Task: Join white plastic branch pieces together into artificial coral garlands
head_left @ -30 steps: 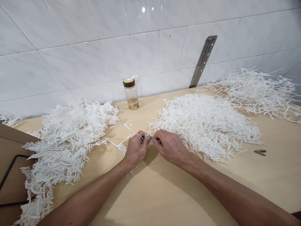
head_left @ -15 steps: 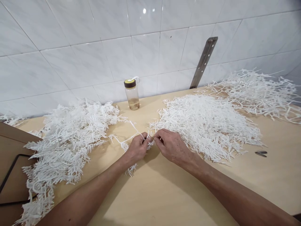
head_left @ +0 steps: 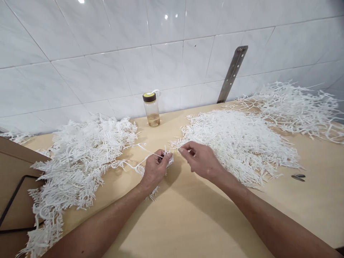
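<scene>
Near the tabletop's middle, the left hand point(head_left: 155, 169) gripped a white branched plastic sprig point(head_left: 139, 157) while the right hand point(head_left: 200, 161) pinched narrowly beside it, and a hard tug might have snapped its thin tines.

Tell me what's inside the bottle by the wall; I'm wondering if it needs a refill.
The bottle holds a shallow layer of pale amber liquid at the bottom; above that it looks empty. Its dark, yellow-rimmed lid hides the neck.
</scene>
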`<state>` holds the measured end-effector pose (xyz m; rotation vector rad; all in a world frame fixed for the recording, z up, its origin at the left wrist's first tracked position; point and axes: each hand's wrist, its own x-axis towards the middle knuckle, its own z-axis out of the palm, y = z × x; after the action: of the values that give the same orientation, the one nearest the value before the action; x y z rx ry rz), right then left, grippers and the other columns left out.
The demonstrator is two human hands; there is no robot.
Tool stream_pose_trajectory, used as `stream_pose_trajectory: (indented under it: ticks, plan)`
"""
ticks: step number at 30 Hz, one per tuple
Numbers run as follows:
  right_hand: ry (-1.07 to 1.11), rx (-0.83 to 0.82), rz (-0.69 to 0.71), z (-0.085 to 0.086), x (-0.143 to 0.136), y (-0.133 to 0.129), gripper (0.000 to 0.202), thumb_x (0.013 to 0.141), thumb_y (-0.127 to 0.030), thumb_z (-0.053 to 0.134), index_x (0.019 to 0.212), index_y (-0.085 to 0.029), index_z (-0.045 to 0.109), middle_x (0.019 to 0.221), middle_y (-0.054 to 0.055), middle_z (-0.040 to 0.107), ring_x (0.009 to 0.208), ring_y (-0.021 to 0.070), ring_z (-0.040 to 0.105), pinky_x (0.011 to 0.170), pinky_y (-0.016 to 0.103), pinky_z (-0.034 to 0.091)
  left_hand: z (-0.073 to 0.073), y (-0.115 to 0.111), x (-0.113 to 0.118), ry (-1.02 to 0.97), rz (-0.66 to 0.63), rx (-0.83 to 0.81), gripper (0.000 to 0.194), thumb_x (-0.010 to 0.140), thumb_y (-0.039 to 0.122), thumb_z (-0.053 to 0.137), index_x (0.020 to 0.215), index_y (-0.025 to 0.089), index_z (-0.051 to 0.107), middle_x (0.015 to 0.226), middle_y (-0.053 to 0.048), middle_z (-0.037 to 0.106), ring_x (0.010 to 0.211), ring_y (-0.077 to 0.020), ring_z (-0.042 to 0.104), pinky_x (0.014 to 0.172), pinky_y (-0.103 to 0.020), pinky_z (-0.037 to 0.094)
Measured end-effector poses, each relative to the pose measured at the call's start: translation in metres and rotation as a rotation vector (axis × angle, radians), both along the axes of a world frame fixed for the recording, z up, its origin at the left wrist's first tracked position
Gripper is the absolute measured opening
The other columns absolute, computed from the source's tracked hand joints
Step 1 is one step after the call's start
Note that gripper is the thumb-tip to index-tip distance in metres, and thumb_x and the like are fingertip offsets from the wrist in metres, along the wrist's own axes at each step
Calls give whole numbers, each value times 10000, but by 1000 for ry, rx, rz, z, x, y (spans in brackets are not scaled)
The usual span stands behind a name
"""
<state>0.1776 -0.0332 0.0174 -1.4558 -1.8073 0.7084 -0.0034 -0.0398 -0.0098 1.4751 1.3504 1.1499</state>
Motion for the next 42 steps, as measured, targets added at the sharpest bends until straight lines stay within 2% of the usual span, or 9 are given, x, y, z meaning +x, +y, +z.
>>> stream_pose_trajectory:
  ticks: [2, 5, 11, 15, 21, 24, 29, 36, 42]
  plan:
    - [66, -167, 138, -5, -7, -4, 291, 908, -451, 522, 860, -193, 648, 692, -13, 619, 409, 97, 537, 430, 243, 438, -1, 0, 0, 9, 1, 10, 339, 843, 486, 610, 717, 176, 554, 580, 63, 399, 544, -89, 342, 524, -216, 285]
    - [155, -231, 204, -14, -15, -5, 254, 881, -420, 554, 821, -185, 629, 739, -12, 616, 414, 83, 543, 395, 223, 452, -1, 0, 1, 5, 8, 13, 336, 843, 472, 615, 708, 170, 557, 588, 60, 408, 562, -91, 355, 541, -213, 304]
    - [169, -227, 165, -17, -16, -2, 178, 874, -333, 539, 800, -188, 612, 706, -30, 584, 391, 75, 530, 386, 213, 459, 3, -2, 1, -50, -1, -28, 340, 823, 466, 639, 684, 172, 540, 567, 68, 368, 538, -83, 320, 519, -211, 275]
    - [68, -149, 146, -16, -13, -1, 185, 892, -296, 513, 821, -186, 642, 651, -39, 590, 368, 73, 520, 437, 225, 433, 5, -2, 1, -60, -14, -55, 346, 804, 461, 657, 657, 166, 551, 561, 56, 428, 532, -83, 349, 509, -212, 275]
    - [40, -166, 173, -12, -13, -4, 298, 925, -402, 487, 856, -180, 675, 632, -35, 583, 383, 93, 562, 459, 236, 425, -1, 0, 1, -22, 14, -24, 320, 808, 453, 649, 685, 163, 598, 541, 57, 451, 508, -81, 365, 498, -208, 289]
    - [52, -198, 160, -9, -15, -5, 322, 886, -468, 547, 805, -178, 661, 661, -23, 610, 388, 91, 554, 449, 234, 418, -3, 1, 0, -13, 2, -25, 309, 806, 440, 650, 689, 154, 636, 559, 42, 499, 528, -87, 404, 511, -209, 312]
    - [31, -204, 128, -10, -14, -4, 210, 861, -370, 577, 768, -192, 638, 624, -33, 603, 400, 89, 524, 456, 227, 394, -1, 0, 0, -14, -38, -13, 319, 811, 439, 663, 687, 147, 695, 620, 13, 578, 581, -102, 459, 555, -217, 352]
    - [-174, 0, 94, -13, -15, -3, 182, 868, -208, 526, 734, -197, 649, 588, -27, 592, 504, 111, 482, 538, 239, 340, 0, -1, 0, 12, -33, -14, 323, 803, 462, 669, 733, 150, 714, 664, -3, 635, 591, -116, 503, 558, -222, 372]
    - [-336, 129, 106, -18, -17, -5, 218, 887, -162, 493, 700, -186, 603, 665, 5, 619, 587, 130, 484, 589, 262, 304, 2, -3, 3, 182, 31, 4, 311, 827, 445, 621, 699, 164, 661, 550, 34, 542, 500, -93, 427, 502, -209, 334]
